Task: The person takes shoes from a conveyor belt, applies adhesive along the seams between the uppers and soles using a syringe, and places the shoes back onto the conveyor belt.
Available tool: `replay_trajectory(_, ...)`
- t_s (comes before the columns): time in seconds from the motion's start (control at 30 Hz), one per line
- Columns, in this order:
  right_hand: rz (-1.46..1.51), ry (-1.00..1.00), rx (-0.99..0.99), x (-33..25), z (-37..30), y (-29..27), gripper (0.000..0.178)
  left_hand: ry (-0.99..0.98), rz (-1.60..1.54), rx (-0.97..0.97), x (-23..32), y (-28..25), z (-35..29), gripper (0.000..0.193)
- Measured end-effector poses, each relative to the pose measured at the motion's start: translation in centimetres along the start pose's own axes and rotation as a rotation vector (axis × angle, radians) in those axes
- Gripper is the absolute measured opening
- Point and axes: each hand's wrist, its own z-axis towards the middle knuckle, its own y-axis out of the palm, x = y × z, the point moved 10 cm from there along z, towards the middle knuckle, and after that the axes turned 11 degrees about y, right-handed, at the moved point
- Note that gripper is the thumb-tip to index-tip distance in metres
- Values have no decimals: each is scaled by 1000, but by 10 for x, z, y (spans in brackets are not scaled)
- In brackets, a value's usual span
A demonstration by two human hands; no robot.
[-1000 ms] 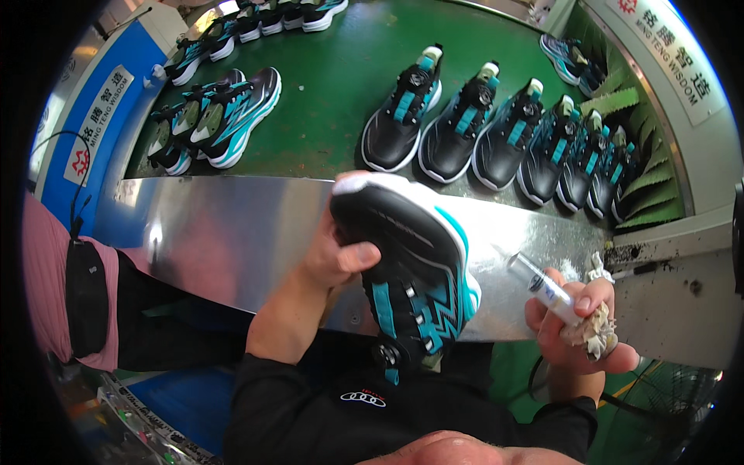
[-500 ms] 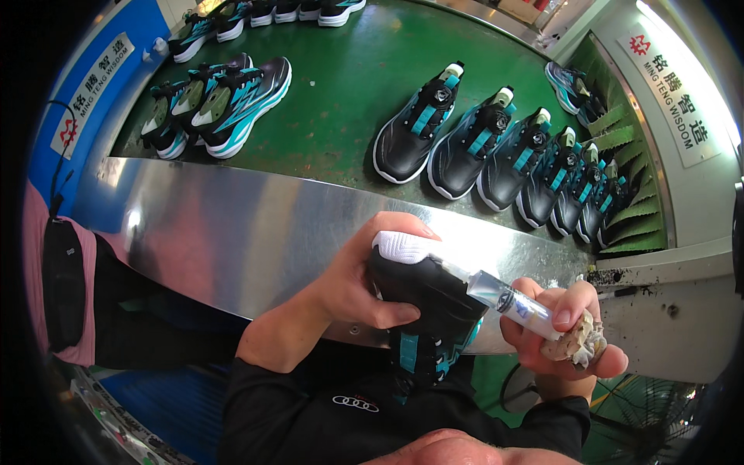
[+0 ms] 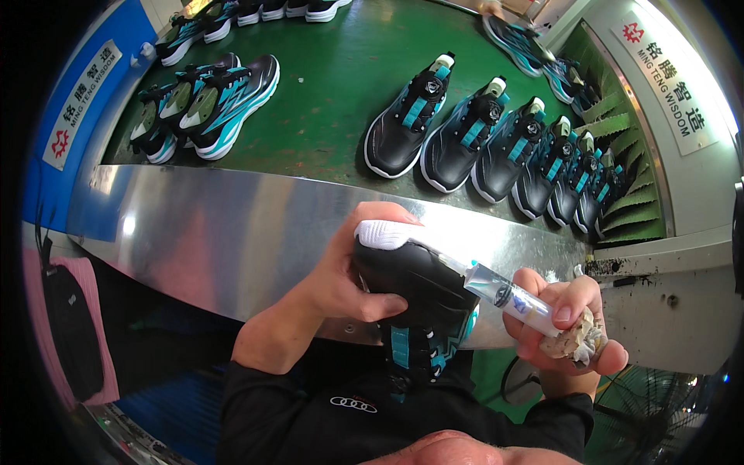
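Observation:
My left hand [image 3: 353, 267] grips a black shoe [image 3: 415, 287] with a white sole and teal straps, its toe pointing away from me and its dial end toward my body. My right hand [image 3: 562, 318] is closed around a clear syringe [image 3: 508, 298], whose tip meets the seam between the shoe's upper and sole on the right side. A crumpled off-white wad [image 3: 577, 341] sits at the syringe's rear end, within my right fingers. My left thumb presses on the upper, while the other left fingers go around the sole and are partly hidden.
Beyond a shiny metal edge [image 3: 186, 232], a green belt [image 3: 325, 108] carries a row of black shoes [image 3: 407, 120] on the right and more shoes [image 3: 229, 108] at left. Green strip curtains [image 3: 628, 163] hang at the right. A fan [image 3: 643, 418] stands at lower right.
The held shoe has shifted slightly left, with the syringe tip still at its seam. At the far right, another person's hand and another shoe have come into view on the belt.

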Motion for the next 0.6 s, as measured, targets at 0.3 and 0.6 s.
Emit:
replay_trajectory(0.3,-15,-50,-30,12,-6,-19,56,-109,-27,122,-9,-18,-2,74)
replay_trajectory(0.6,202,-129,-106,35,-17,-43,69,-260,-87,353,-16,-34,-4,77)
